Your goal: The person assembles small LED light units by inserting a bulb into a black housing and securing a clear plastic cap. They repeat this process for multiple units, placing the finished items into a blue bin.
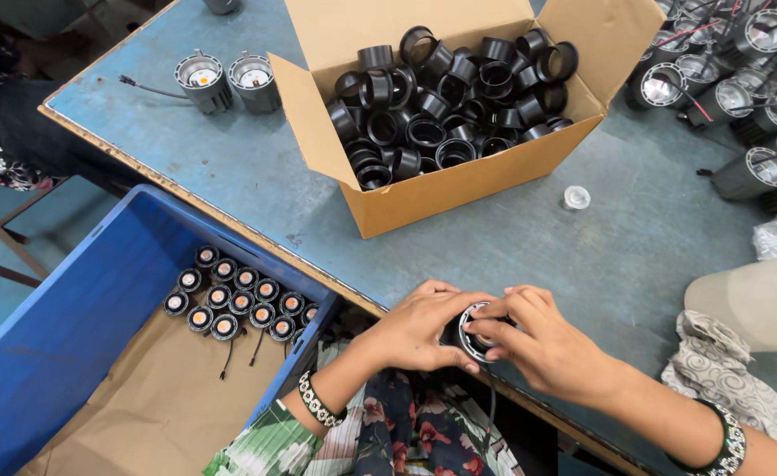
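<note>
L hand (419, 330) & R hand (542, 344) both clamp one round lamp body (474, 339). Keep its ring square, fingertips even round the rim. Box of black rings (446, 106) sits just beyond the grip.

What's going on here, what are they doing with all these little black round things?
A person at a blue table holds one small round lamp unit at the table's near edge, left hand gripping its body, right hand working at its front ring. Ahead sits an open cardboard box full of black rings. A blue crate to the left holds rows of similar lamp units, and more lamp housings crowd the table's far right.
</note>
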